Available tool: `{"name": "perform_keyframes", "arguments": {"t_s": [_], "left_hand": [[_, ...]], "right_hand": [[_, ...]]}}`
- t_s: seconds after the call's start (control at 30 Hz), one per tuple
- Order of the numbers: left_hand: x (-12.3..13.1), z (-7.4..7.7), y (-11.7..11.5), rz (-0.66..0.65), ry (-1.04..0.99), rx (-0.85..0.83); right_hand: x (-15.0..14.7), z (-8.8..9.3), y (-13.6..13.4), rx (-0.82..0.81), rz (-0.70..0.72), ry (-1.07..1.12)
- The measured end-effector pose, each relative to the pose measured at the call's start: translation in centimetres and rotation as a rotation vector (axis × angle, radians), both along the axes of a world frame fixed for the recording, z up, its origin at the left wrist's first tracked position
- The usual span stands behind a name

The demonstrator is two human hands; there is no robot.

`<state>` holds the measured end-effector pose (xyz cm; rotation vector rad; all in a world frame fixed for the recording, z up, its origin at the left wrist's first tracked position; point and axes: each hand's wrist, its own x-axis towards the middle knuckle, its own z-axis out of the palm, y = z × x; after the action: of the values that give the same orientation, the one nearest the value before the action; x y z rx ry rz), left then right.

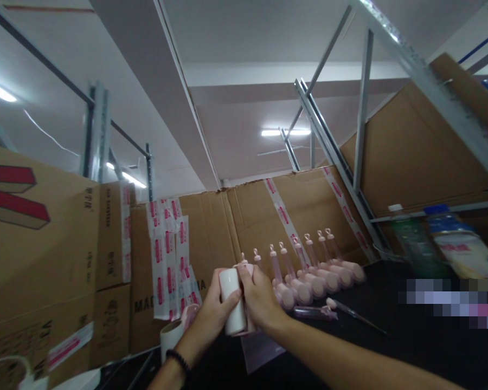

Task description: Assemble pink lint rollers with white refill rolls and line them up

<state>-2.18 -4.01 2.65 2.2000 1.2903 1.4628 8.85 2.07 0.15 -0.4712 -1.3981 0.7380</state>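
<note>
My left hand (213, 311) is wrapped round a smooth white cylinder (232, 298), held upright with a slight tilt. Pressed close beside it, my right hand (262, 300) has its fingers closed on a pale pink piece (249, 267), mostly hidden by the fingers. Whether the pink piece is joined to the cylinder I cannot tell. To the right stands a row of several pink bottles with clear pink tubes and looped tops (327, 279). A clear pink tube (314, 312) and a thin pointed tool with a pink end (355, 314) lie in front of them.
A tape roll (171, 336) is left of my left arm. A clear plastic sheet (262, 349) lies below my hands on the black surface (333, 352). Cardboard walls (211, 227) enclose the back and left. At right are a green bottle (417, 244) and a blue-lidded container (461, 244).
</note>
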Motion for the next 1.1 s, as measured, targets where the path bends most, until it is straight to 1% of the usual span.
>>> {"name": "perform_keyframes", "arguments": {"t_s": [0.17, 0.33, 0.4, 0.53, 0.6, 0.7, 0.8, 0.87, 0.97, 1.1], "left_hand": [[0.1, 0.0, 0.1, -0.103, 0.057, -0.022], [-0.1, -0.1, 0.5, -0.122, 0.061, -0.042], [0.0, -0.2, 0.5, -0.118, 0.041, -0.036], [-0.2, -0.4, 0.6, -0.114, -0.018, -0.049], [-0.6, -0.5, 0.6, -0.091, -0.043, -0.062], [-1.8, -0.5, 0.6, -0.041, -0.045, -0.07], [-2.8, -0.2, 0.5, -0.001, 0.019, -0.052], [-3.0, 0.0, 0.4, 0.04, 0.085, -0.011], [-2.7, 0.4, 0.4, 0.088, 0.152, 0.066], [-2.2, 0.5, 0.5, 0.09, 0.166, 0.098]], "right_hand": [[0.3, -0.1, -0.2, -0.015, -0.023, 0.01], [0.2, -0.3, -0.2, -0.026, -0.023, 0.071], [0.1, -0.3, -0.3, -0.022, 0.004, 0.099], [-0.3, -0.6, 0.0, -0.029, 0.107, 0.151], [-0.4, -0.8, 0.5, -0.041, 0.15, 0.15], [-0.5, -1.0, 1.2, -0.055, 0.196, 0.076], [-0.3, -1.1, 1.6, -0.082, 0.271, -0.016], [-0.3, -1.1, 1.7, -0.103, 0.304, -0.047], [-0.4, -1.0, 1.9, -0.108, 0.291, -0.048], [-0.7, -1.0, 1.9, -0.084, 0.21, -0.021]]}}
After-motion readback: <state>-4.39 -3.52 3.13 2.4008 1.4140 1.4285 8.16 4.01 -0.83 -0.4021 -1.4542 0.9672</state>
